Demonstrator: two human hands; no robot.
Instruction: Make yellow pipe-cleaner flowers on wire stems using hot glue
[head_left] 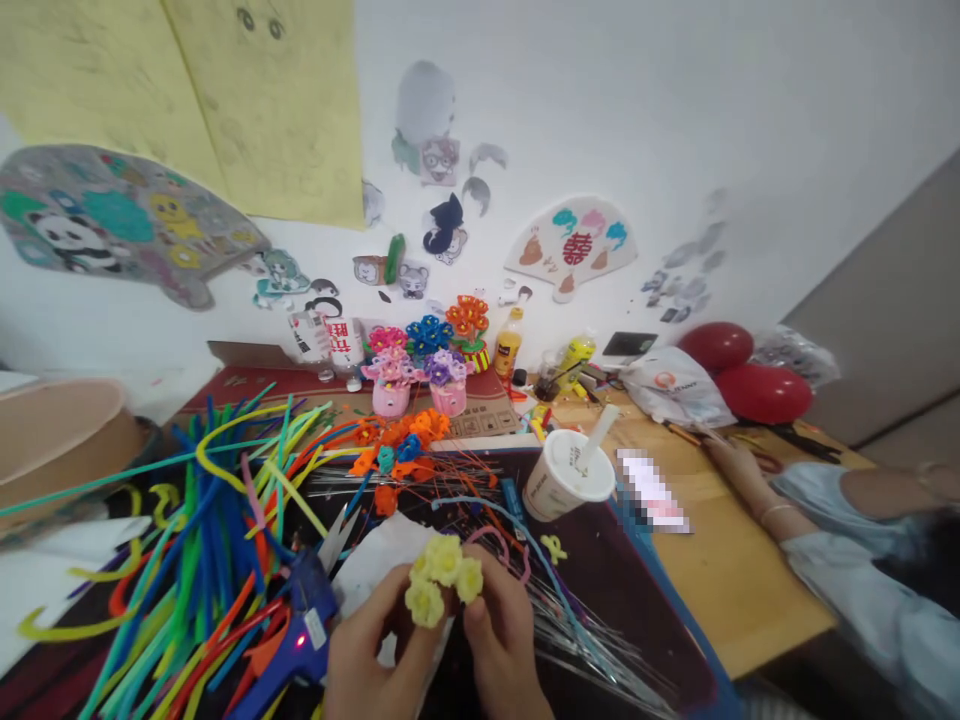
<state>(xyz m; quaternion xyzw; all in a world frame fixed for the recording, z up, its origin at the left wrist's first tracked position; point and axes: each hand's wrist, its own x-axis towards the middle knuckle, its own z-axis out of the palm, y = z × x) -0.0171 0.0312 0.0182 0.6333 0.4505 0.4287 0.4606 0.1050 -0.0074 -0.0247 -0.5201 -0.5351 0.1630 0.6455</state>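
Between my two hands is a small bunch of yellow pipe-cleaner flowers (444, 572), low in the middle of the view. My left hand (390, 640) pinches it from the left, and the fingers of my right hand (499, 620) close on its right side. The stems are hidden by my fingers. A blue hot glue gun (300, 630) with a red light lies left of my left hand. Scissors (337, 535) and a crumpled white sheet (386, 550) are just beyond. One loose yellow loop (553, 548) lies right of my right hand.
Colourful pipe cleaners (195, 560) heap up at the left. A lidded cup (566, 475) with a straw stands ahead right, past thin wires (600, 640). Finished flower pots (390, 395) stand near the wall. Another person's arm (750, 490) rests on the wooden table (757, 600) at right.
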